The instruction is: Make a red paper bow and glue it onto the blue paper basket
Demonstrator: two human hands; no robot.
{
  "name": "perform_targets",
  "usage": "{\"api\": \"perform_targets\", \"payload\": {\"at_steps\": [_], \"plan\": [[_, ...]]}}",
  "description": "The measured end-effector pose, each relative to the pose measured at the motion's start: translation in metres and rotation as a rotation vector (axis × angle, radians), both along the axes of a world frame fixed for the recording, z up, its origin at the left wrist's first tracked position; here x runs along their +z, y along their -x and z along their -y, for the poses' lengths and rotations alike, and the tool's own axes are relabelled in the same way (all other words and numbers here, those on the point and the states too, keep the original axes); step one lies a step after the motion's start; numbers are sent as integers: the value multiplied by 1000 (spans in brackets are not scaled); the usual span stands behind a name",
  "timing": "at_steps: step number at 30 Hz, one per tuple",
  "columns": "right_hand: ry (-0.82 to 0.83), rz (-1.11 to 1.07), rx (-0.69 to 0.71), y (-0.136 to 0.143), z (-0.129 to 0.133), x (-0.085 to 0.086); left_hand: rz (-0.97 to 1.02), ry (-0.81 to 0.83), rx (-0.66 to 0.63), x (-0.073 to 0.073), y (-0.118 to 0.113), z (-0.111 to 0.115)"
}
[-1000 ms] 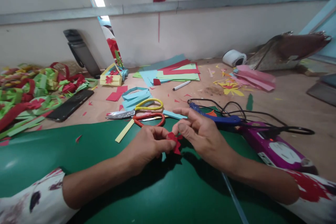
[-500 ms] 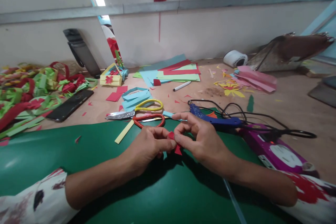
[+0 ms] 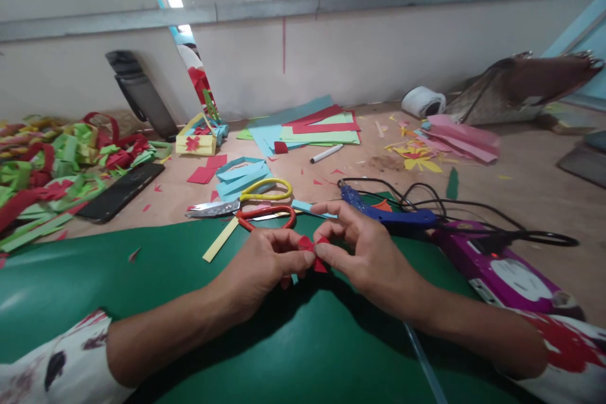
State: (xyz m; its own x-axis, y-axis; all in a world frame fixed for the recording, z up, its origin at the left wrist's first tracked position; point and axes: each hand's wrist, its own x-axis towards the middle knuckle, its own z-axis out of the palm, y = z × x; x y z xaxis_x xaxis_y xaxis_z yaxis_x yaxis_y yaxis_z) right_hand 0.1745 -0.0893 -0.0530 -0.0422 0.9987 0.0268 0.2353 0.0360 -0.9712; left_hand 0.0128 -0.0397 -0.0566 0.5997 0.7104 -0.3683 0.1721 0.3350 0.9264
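Observation:
A small cut piece of red paper (image 3: 320, 264) with petal-like tips is pinched between both hands above the green mat (image 3: 227, 353). My left hand (image 3: 265, 259) grips its left side between thumb and forefinger. From the right, my right hand (image 3: 355, 252) pinches its upper edge with thumb and fingers, the forefinger bent above. Fingertips cover part of the paper. Just beyond my left hand lie scissors (image 3: 266, 188) with one yellow and one red handle loop, and a pale yellow paper strip (image 3: 220, 240). A blue glue gun (image 3: 402, 219) rests beyond my right hand.
A purple power strip (image 3: 502, 265) with black cords sits at right. A phone (image 3: 120, 192), a heap of paper strips (image 3: 57, 170) and a dark bottle (image 3: 142, 95) are at left. Coloured sheets (image 3: 303, 126), a marker (image 3: 326, 153) and a tape roll (image 3: 423, 103) lie farther back.
The red paper has been turned or bent between my fingers, so more pointed tips show at its top. Both hands stay nearly in place, and the view has shifted slightly.

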Motion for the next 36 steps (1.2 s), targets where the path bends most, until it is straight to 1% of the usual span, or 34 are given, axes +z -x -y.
{"api": "perform_targets", "payload": {"at_steps": [3, 6, 11, 15, 20, 24, 28, 31, 36], "plan": [[-15, 51, -16, 0, 0, 0, 39, 8, -39, -1, 1, -1], [-23, 84, -2, 0, 0, 0, 80, 24, -44, -3, 2, -2], [-37, 111, 32, 1, 0, 0, 12, -59, -54, 2, 2, -1], [-6, 23, 15, -1, 1, -3, -10, -121, -9, 4, 1, 1], [-42, -22, -22, -6, 1, -5, 35, -77, 58, 0, 0, 2], [-27, -49, 17, -4, 2, -6, 14, -68, 68, -1, -1, 2], [-22, 17, -14, 1, 2, -6, -21, -114, 25, 3, -1, 5], [-45, 58, -14, 3, 3, -7, -33, -163, 19, 4, -2, 7], [-152, 184, -4, 5, 3, -8, -54, -200, 16, 1, -3, 9]]}}
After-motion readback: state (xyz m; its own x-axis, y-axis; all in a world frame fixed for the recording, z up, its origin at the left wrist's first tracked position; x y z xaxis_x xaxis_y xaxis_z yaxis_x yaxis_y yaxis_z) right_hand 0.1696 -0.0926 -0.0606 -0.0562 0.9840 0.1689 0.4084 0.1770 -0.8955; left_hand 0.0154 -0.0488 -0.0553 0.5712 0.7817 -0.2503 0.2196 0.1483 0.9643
